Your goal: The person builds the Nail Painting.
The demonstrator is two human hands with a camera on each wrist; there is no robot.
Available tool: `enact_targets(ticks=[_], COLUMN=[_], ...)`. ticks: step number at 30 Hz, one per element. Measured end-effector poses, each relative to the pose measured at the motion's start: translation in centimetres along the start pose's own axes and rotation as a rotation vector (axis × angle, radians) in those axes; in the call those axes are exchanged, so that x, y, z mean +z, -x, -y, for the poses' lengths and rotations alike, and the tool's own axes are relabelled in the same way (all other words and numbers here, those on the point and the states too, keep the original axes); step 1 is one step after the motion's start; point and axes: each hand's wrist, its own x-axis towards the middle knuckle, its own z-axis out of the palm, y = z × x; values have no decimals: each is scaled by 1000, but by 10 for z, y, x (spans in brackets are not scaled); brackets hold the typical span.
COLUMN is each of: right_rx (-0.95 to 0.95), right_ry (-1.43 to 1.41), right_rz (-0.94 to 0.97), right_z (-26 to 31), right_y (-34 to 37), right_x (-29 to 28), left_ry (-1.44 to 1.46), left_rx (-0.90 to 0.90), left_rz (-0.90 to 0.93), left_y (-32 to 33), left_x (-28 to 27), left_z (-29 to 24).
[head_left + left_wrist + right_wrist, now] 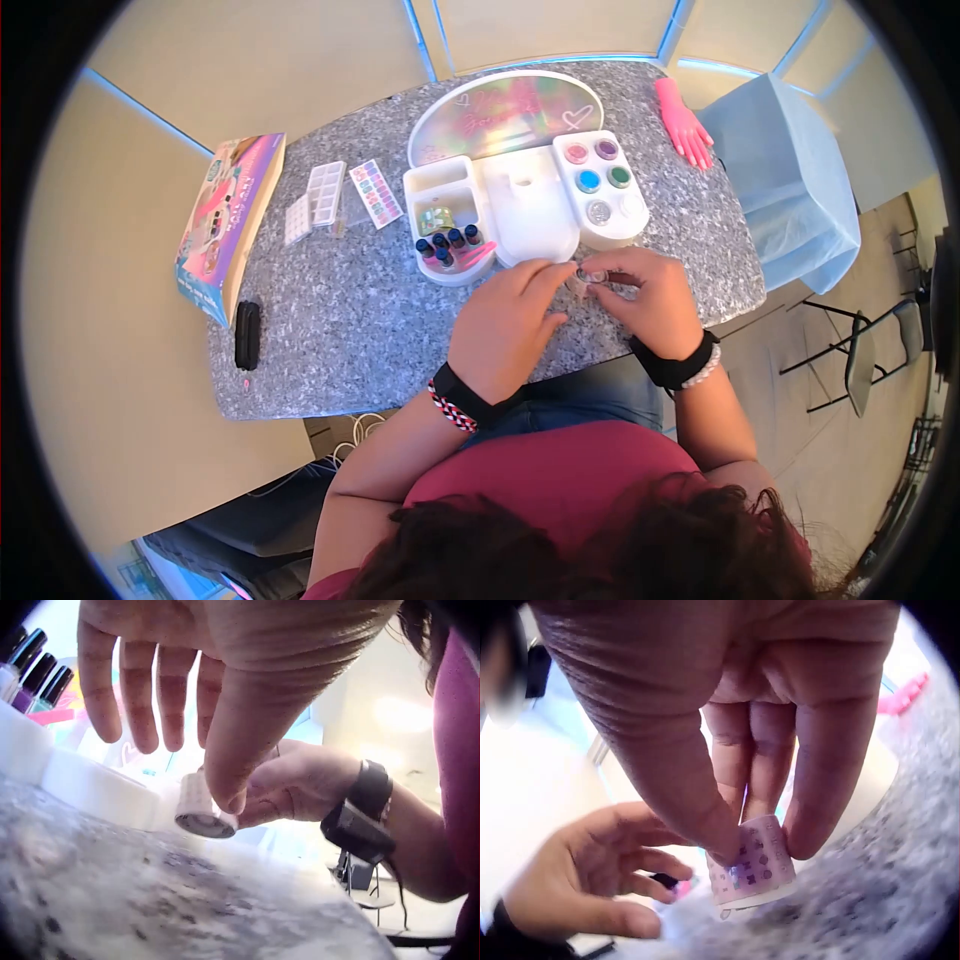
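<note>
Between the thumb and a finger of my right hand (657, 302) (742, 690) is a small round jar (590, 279) (196, 802) (754, 864), pale pink with rows of small printed patterns. It is tilted just above the grey speckled table (330, 350), at the front of a white organizer (522, 225). My left hand (503, 325) (255, 682) is beside it with its fingers extended and spread. In the right wrist view the left hand (585, 877) stands apart from the jar. The fingertips partly cover the jar in the head view.
The organizer holds dark-capped bottles (443, 246) on the left and coloured pots (588, 181) on the right. A pink hand model (684, 125) lies at the back right. Leftward are a colourful box (232, 215), white trays (325, 192), a patterned sheet (376, 193) and a black case (247, 335).
</note>
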Motion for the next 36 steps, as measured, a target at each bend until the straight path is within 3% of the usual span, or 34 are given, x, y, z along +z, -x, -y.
enact_targets(ticks=[1,3,7,10,14,16,20,23,26,29,36], right_rx=[-7,226,251,222,197,197,68,74,100,107,48], right_ry=[-8,-485,-693,-770,-787,-813,-764,-735,-747,-732,-635], right_rz=[2,122,260,242,247,116,9,-25,-53,-104,-189], right_z=[4,8,14,17,23,26,19,13,10,4,10], right_y=[0,2,2,5,9,14,23,34,47,57,72], right_x=[-3,-8,-14,-11,-5,-5,-16,-24,-29,-34,-43], left_ry=[-10,-60,-95,-97,-49,-56,66,156,5,-191,-257], left_rx=[-3,180,206,218,255,269,-109,-197,-92,41,11], left_rz=[-1,44,17,23,59,73,-115,-124,-2,9,89], left_y=[-2,-3,1,-5,-17,-24,-47,-56,-59,-63,-71], left_x=[-2,-5,-12,-25,-42,-56,-90,-93,-92,-87,-84], left_z=[1,1,0,-3,-3,3,50,113,131,139,150])
